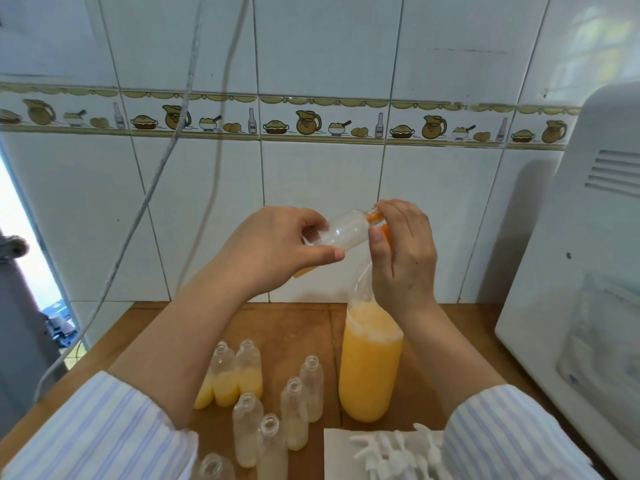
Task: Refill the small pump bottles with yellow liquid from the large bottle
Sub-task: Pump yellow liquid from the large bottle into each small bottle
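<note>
Yellow liquid [369, 372] (foamy on top), blue-striped sleeves [104, 431], white wall tiles [318, 46].

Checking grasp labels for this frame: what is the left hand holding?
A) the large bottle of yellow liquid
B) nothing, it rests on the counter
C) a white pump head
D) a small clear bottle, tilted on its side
D: the left hand grips a small clear bottle held nearly sideways in the air, while the large bottle stands on the wooden counter and the pump heads lie on a white sheet.
</note>
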